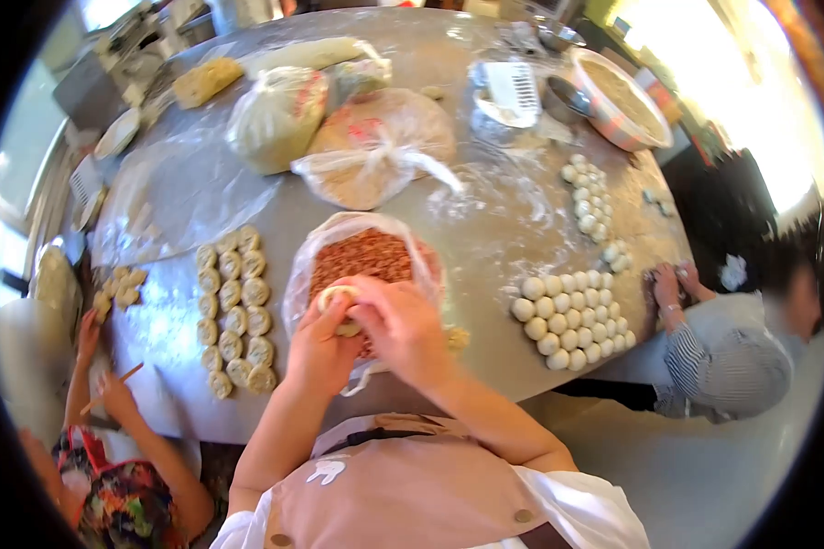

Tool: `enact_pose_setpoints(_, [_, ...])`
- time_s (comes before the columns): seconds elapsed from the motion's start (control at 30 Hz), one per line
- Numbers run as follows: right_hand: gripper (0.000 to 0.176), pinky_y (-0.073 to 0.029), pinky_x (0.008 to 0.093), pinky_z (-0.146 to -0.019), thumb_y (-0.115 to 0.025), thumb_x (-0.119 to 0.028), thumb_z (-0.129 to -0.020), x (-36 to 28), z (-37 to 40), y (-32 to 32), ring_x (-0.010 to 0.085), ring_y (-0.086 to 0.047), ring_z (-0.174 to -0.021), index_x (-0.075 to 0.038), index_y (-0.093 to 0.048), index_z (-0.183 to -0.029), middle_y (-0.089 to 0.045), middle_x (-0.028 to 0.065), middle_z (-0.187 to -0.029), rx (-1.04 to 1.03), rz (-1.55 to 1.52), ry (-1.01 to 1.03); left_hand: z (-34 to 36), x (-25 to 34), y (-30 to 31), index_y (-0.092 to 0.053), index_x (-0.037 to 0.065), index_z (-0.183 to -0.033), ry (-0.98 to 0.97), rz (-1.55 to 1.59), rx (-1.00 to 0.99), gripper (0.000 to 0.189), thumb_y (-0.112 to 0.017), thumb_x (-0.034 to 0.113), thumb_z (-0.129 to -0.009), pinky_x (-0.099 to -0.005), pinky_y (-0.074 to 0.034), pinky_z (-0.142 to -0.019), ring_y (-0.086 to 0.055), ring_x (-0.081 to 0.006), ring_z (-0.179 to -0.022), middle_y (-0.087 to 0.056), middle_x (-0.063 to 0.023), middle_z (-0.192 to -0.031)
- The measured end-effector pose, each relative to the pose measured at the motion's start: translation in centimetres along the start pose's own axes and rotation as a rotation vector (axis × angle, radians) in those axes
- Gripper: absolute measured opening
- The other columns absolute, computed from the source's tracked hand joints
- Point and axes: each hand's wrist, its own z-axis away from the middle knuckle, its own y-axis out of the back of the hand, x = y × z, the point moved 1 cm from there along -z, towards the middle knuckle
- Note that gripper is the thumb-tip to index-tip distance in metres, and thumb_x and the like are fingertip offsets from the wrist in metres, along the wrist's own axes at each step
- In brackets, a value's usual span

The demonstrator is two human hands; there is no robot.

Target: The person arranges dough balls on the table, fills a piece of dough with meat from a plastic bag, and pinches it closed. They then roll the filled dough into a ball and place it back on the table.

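Observation:
Both my hands meet over an open plastic bag point(293, 274) of reddish-brown, crumbly filling point(362, 249). My left hand point(322, 352) cups a small round of pale dough point(337, 298), its fingers curled around it. Fingers of my right hand point(401, 328) are bent in against the same dough from the right, pinching its edge; they partly hide it. Whether filling is inside the dough I cannot see. To the left, rows of spiral-topped dough pieces point(235, 319) lie on the metal table point(467, 348).
Smooth white dough balls point(572, 318) stand in rows at right, a smaller group point(588, 197) behind. Tied plastic bags point(279, 119) and a large basin point(621, 99) sit farther back. One person point(137, 485) holds a stick point(110, 388) at left; another point(723, 357) leans at right.

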Motion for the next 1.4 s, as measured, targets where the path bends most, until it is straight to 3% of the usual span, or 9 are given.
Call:
enact_pose_setpoints(0.13, [0.065,-0.042,0.0448,-0.101,-0.075,-0.039,-0.082,0.7,-1.0,2.4,0.0362,-0.053,-0.120,0.002,-0.053,-0.128,-0.059,0.0166,-0.127,-0.155,0.029,0.104,0.5,0.9,-0.7,-0.056,0.006,-0.124,0.015,0.016,-0.065,0.026,-0.051,0.018,-0.102,-0.0368,-0.051,-0.091,-0.061,-0.0209,-0.104,-0.063,-0.0077,-0.114])
enact_pose_setpoints(0.2, [0.077,-0.038,0.0465,-0.106,-0.074,-0.046,-0.080,0.7,-1.0,2.2,0.0382,-0.047,-0.128,0.002,-0.048,-0.134,-0.054,0.0169,-0.134,-0.246,0.046,0.134,0.8,1.1,-1.2,-0.053,0.005,-0.129,0.113,0.044,-0.079,0.032,-0.048,0.023,-0.104,-0.0317,-0.055,-0.077,-0.063,-0.0180,-0.099,-0.063,-0.0067,-0.114])
enact_pose_setpoints(0.37, [0.081,-0.039,0.0495,-0.105,-0.060,-0.061,-0.080,1.6,0.0,-0.4,0.0392,-0.050,-0.126,-0.001,-0.047,-0.132,-0.058,0.0140,-0.131,-0.263,0.114,0.208,0.4,0.6,0.1,-0.054,0.009,-0.124,0.210,0.292,-0.434,0.024,-0.048,0.019,-0.103,-0.0233,-0.052,-0.063,-0.063,-0.0117,-0.091,-0.063,-0.0045,-0.110])
enact_pose_setpoints(0.47, [0.067,-0.041,0.0493,-0.102,-0.055,-0.060,-0.087,0.9,-0.3,-1.5,0.0389,-0.055,-0.121,-0.003,-0.054,-0.123,-0.064,0.0128,-0.121,-0.166,0.097,0.249,1.1,0.9,-1.2,-0.053,0.011,-0.124,0.118,-0.010,-0.184,0.022,-0.048,0.014,-0.102,-0.0244,-0.052,-0.065,-0.063,-0.0113,-0.089,-0.063,-0.0034,-0.108])
enact_pose_setpoints(0.7, [0.030,-0.043,0.0498,-0.102,-0.043,-0.028,-0.103,1.0,-0.3,-2.3,0.0426,-0.058,-0.116,-0.006,-0.062,-0.103,-0.069,0.0124,-0.109,-0.025,-0.134,0.040,1.4,1.0,-2.7,-0.046,0.012,-0.135,0.161,0.018,-0.095,0.034,-0.045,0.008,-0.102,-0.0342,-0.047,-0.100,-0.055,-0.0170,-0.118,-0.057,-0.0063,-0.124])
enact_pose_setpoints(1.0, [0.027,-0.044,0.0439,-0.103,-0.043,-0.019,-0.104,-0.3,-0.7,-2.9,0.0383,-0.061,-0.112,0.000,-0.062,-0.099,-0.070,0.0153,-0.102,0.151,0.091,0.110,-0.1,-0.2,-1.8,-0.034,0.011,-0.148,0.080,-0.109,-0.154,0.045,-0.040,0.009,-0.104,-0.0339,-0.051,-0.095,-0.056,-0.0183,-0.118,-0.053,-0.0038,-0.134])
enact_pose_setpoints(1.1, [0.031,-0.044,0.0417,-0.104,-0.041,-0.023,-0.106,0.9,-0.7,-3.0,0.0328,-0.062,-0.112,0.001,-0.061,-0.104,-0.069,0.0142,-0.102,0.109,-0.222,-0.127,0.9,0.4,-3.8,-0.030,0.008,-0.150,0.037,-0.112,-0.020,0.047,-0.038,0.007,-0.104,-0.0338,-0.048,-0.099,-0.055,-0.0205,-0.121,-0.051,-0.0052,-0.137])
enact_pose_setpoints(1.2, [0.040,-0.044,0.0402,-0.104,-0.038,-0.029,-0.107,1.1,-1.6,-2.2,0.0285,-0.063,-0.110,0.005,-0.060,-0.109,-0.068,0.0136,-0.105,0.226,-0.763,-0.599,0.6,-0.8,-3.2,-0.027,0.006,-0.151,-0.234,-0.073,-0.112,0.049,-0.039,0.009,-0.104,-0.0329,-0.043,-0.103,-0.053,-0.0199,-0.124,-0.049,-0.0069,-0.141])
enact_pose_setpoints(1.4, [0.068,-0.031,0.0394,-0.113,-0.031,-0.051,-0.105,0.2,-0.6,-2.4,0.0258,-0.040,-0.133,0.007,-0.040,-0.139,-0.044,0.0206,-0.143,0.114,-1.018,-0.593,0.2,0.4,-2.2,-0.057,0.000,-0.124,-0.734,-0.894,-0.203,0.028,-0.046,0.015,-0.104,-0.0310,-0.044,-0.098,-0.056,-0.0200,-0.113,-0.060,-0.0094,-0.121])
